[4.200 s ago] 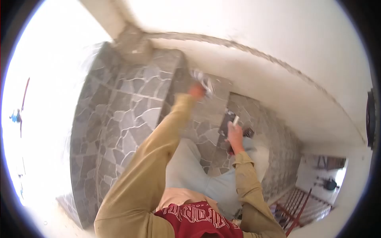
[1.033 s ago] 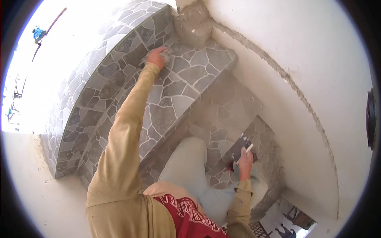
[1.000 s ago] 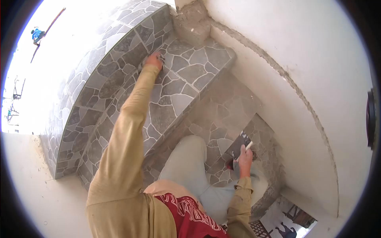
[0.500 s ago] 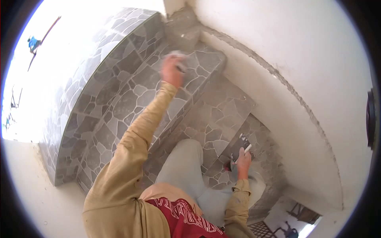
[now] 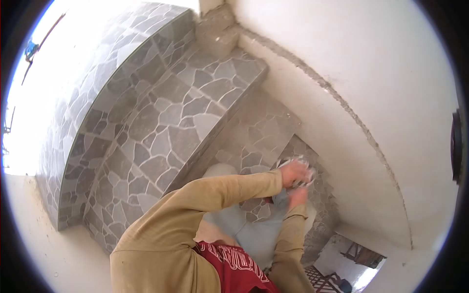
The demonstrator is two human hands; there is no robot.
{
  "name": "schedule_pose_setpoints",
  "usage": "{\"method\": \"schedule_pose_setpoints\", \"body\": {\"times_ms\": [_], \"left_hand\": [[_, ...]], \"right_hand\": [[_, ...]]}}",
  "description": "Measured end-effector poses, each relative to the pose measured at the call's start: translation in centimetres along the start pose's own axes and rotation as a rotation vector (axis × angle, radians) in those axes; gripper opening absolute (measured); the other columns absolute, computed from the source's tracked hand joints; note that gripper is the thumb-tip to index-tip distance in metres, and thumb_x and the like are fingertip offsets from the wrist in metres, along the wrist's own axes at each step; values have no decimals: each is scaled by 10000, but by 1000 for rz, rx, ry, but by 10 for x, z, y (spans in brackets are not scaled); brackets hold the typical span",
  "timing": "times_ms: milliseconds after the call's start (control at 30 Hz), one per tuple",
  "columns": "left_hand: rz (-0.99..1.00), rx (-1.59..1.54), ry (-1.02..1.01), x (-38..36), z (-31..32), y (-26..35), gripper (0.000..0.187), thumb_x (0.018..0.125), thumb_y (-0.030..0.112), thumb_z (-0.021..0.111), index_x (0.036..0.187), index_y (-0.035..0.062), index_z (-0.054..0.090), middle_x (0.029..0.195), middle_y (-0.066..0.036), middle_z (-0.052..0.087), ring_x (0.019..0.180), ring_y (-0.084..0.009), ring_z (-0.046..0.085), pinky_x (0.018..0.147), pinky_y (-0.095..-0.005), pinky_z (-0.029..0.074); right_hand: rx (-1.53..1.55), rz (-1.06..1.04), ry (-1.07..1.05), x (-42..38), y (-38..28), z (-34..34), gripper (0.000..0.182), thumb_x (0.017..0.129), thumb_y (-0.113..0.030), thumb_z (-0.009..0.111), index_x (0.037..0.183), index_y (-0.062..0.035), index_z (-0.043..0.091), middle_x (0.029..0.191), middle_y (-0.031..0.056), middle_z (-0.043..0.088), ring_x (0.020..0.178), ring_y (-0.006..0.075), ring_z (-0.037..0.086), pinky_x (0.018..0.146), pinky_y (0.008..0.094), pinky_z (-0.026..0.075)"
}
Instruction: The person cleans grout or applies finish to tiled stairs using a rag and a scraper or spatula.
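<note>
My left hand point(image 5: 294, 174) is closed round a crumpled whitish cloth point(image 5: 309, 177), blurred by motion. Just below it, touching or nearly so, is my right hand point(image 5: 297, 196), whose fingers are hidden behind the left hand and the cloth. A small dark patch shows beside the cloth, too unclear to name. Both hands are low over the stone-patterned floor point(image 5: 254, 161), in front of my knees. The stone-patterned step point(image 5: 181, 132) with pale joints lies to the left of them.
A curved ledge point(image 5: 119, 73) with the same stone pattern borders the step on the left. On the right rises a white wall point(image 5: 342, 58) with a rough groove along it. A doorway with a brown lattice point(image 5: 320, 281) shows at the lower right.
My left hand has come from over the step, right and down, to my right hand. The dark flat tool with a white handle in my right hand is now mostly hidden.
</note>
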State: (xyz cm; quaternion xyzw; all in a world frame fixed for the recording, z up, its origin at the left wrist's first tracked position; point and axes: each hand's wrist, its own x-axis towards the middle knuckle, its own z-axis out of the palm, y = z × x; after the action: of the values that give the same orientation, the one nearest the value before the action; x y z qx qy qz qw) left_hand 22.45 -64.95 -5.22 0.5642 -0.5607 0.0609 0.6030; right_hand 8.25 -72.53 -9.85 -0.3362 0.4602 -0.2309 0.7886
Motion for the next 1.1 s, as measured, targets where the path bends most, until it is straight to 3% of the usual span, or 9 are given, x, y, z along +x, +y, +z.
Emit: {"method": "schedule_pose_setpoints", "body": {"times_ms": [67, 133, 233, 333, 367, 467, 667, 800, 1100], "left_hand": [[-132, -27, -207, -64, 2, -21, 185, 830, 92, 658, 1004, 120, 714, 1046, -160, 697, 980, -343, 665, 826, -426, 517], [-1424, -899, 298, -111, -24, -88, 203, 822, 110, 663, 1021, 86, 700, 1007, -183, 686, 945, -344, 667, 815, -426, 515], [-1099, -238, 216, -76, -65, -83, 467, 767, -66, 577, 1203, 84, 652, 1098, -143, 680, 1104, -245, 625, 978, -426, 482], [55, 95, 101, -14, -41, -6, 490, 794, -64, 565, 1269, 46, 617, 1140, -180, 671, 1105, -340, 614, 1004, -406, 465], [53, 101, 106, -30, -26, -11, 490, 794, -64, 565, 1269, 46, 617, 1140, -180, 671, 1105, -340, 614, 1004, -406, 465], [-1091, -167, -226, -53, -21, -48, 697, 687, -133, 552, 1346, 91, 584, 1332, -182, 604, 1278, -376, 542, 1091, -405, 430], [-224, 134, 56, -17, -39, 52, 728, 732, -195, 454, 1378, 120, 565, 1375, -179, 583, 1329, -341, 518, 1121, -380, 407], [-667, -470, 280, -21, -78, -3, 691, 776, -205, 436, 1374, 112, 576, 1442, -141, 536, 1368, -261, 472, 1151, -405, 370], [-547, 887, 23, -12, -387, -108, 582, 751, -105, 491, 1304, 47, 588, 1272, -210, 582, 1204, -402, 522, 1062, -471, 406]], "right_hand": [[-94, 203, -79, -4, -18, 12, 381, 1013, -290, 524, 1326, -75, 553, 1350, 108, 592, 1167, 282, 602, 994, 508, 496], [-2, 71, -99, -30, -46, 17, 369, 1014, -287, 521, 1312, -73, 563, 1328, 116, 600, 1162, 281, 604, 971, 500, 507], [-326, -208, -7, -8, -59, -4, 356, 1014, -280, 524, 1286, -57, 580, 1293, 128, 608, 1148, 278, 609, 922, 483, 523], [-485, -206, 18, -23, -45, 44, 347, 1006, -268, 546, 1246, -21, 597, 1243, 134, 619, 1107, 271, 624, 876, 459, 535], [-230, -66, -64, -33, -45, 70, 343, 1000, -259, 562, 1220, 0, 608, 1204, 134, 631, 1074, 267, 636, 855, 445, 541], [-330, -325, 35, -46, -70, 57, 353, 989, -226, 569, 1204, 50, 616, 1129, 147, 668, 1008, 261, 649, 850, 392, 520], [-582, -406, 102, -54, -51, 50, 392, 993, -225, 579, 1257, 64, 589, 1157, 153, 654, 1020, 251, 640, 867, 385, 520], [-163, -257, 1, -95, -54, 102, 388, 977, -186, 594, 1280, 56, 573, 1173, 140, 645, 1047, 244, 636, 869, 380, 528], [-471, -322, -72, 10, 57, 165, 238, 933, -232, 641, 888, -3, 689, 770, 75, 654, 695, 118, 467, 629, 346, 411]]}}
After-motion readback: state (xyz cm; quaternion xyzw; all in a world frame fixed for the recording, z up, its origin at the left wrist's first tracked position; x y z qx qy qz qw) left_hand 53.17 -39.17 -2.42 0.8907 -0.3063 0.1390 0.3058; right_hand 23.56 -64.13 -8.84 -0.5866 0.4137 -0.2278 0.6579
